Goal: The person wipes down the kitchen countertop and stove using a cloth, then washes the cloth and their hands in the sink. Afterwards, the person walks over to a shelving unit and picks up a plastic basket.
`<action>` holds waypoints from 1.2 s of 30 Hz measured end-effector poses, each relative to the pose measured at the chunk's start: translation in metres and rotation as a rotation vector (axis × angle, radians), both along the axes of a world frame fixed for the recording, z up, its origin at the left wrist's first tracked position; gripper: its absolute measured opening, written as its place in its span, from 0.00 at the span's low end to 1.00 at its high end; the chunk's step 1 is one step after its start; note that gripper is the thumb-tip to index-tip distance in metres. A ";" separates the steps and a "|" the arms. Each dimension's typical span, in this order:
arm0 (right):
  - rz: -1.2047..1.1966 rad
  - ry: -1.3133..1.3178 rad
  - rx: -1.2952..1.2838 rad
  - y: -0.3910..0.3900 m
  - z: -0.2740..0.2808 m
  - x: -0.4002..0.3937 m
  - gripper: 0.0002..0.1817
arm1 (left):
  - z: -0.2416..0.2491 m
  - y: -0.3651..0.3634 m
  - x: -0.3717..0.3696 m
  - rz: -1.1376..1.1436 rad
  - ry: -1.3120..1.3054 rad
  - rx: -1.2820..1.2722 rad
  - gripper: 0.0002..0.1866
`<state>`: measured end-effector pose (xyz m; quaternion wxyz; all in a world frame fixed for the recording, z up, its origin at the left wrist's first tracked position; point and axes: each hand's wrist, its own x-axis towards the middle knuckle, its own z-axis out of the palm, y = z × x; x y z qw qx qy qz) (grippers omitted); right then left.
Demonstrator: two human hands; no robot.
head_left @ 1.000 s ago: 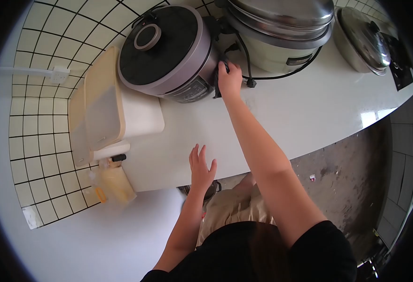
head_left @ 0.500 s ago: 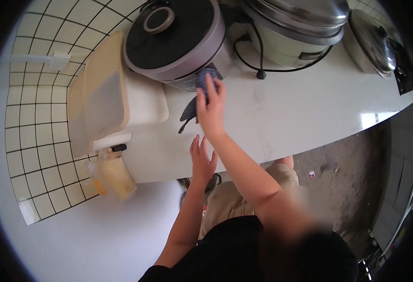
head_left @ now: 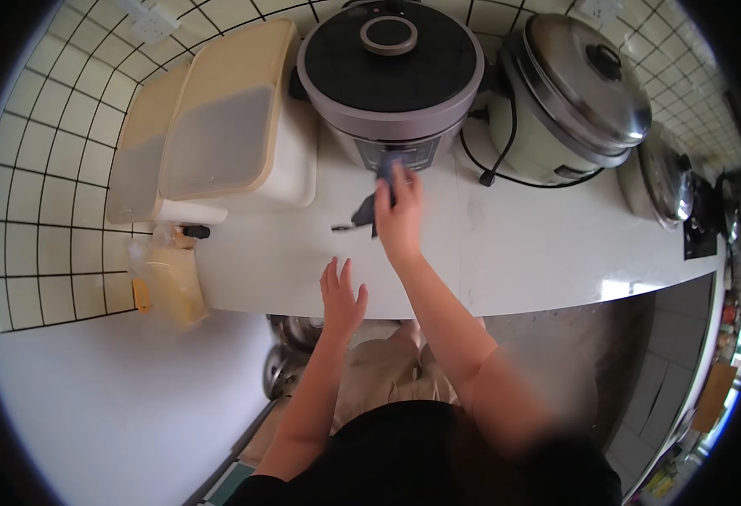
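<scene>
Since the earlier frames, the right hand (head_left: 399, 221) has been drawn back from the gap between the two cookers to the front of the black-lidded cooker (head_left: 390, 72), and the view has been swung so that the cookers are seen more squarely.

Nearest, the left hand (head_left: 340, 299) is laid flat on the near edge of the white counter (head_left: 547, 244), fingers spread, nothing held. Just beyond it, the right hand is closed on a dark cloth (head_left: 369, 211), whose top is pressed against the cooker's control panel (head_left: 396, 154) while a loose corner hangs onto the counter. To the left, two beige-lidded bins (head_left: 218, 135) are set against the tiled wall, with a yellowish bag (head_left: 168, 282) hung below them. Farther right, a steel-lidded cooker (head_left: 568, 93) is seen, its black cord (head_left: 505, 173) trailed across the counter, and a steel pot (head_left: 661, 181) beyond it.
</scene>
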<state>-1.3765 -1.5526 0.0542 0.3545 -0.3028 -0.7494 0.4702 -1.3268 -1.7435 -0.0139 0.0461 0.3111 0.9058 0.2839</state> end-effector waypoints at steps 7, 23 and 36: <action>0.049 -0.012 0.016 0.017 0.002 0.023 0.19 | -0.008 -0.007 -0.002 0.064 -0.003 -0.060 0.34; 0.190 0.044 0.099 0.001 0.072 0.000 0.13 | -0.012 -0.019 -0.004 0.050 -0.047 -0.033 0.34; 0.193 -0.355 0.825 0.159 0.156 -0.046 0.13 | -0.013 -0.023 -0.005 0.025 -0.037 -0.001 0.33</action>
